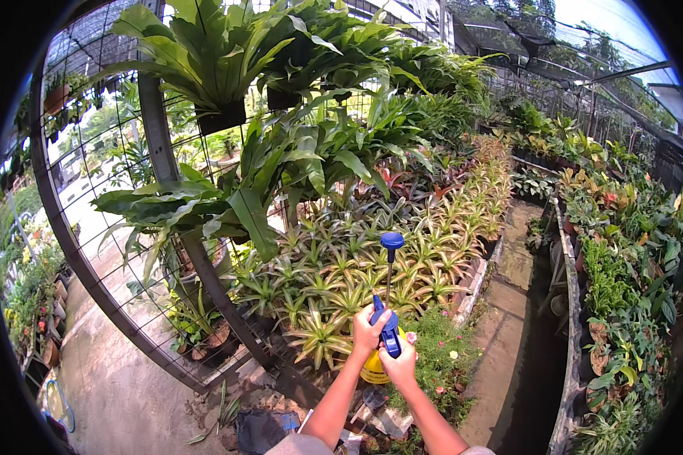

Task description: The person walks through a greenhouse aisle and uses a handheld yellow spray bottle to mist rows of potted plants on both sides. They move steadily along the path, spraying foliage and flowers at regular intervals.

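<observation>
A hand-pump pressure sprayer with a yellow bottle (375, 371) and a blue head (386, 320) is held out in front of me. Its blue plunger knob (392, 241) stands raised on a thin metal rod, and the blue nozzle (378, 302) points away from me. My left hand (367, 331) is wrapped around the left side of the head, with the thumb across it. Around the blue handle on the near side closes my right hand (400, 362). Just beyond the sprayer grow striped bromeliads (370, 296); pink-flowered plants (444, 364) are at its right.
Bird's-nest ferns (216, 62) in dark pots hang on a metal mesh frame (162, 131) at left. A narrow concrete path (498, 318) runs along the right, beside a raised bench edge (569, 341) crowded with potted plants. Black plastic (264, 430) lies on the ground near me.
</observation>
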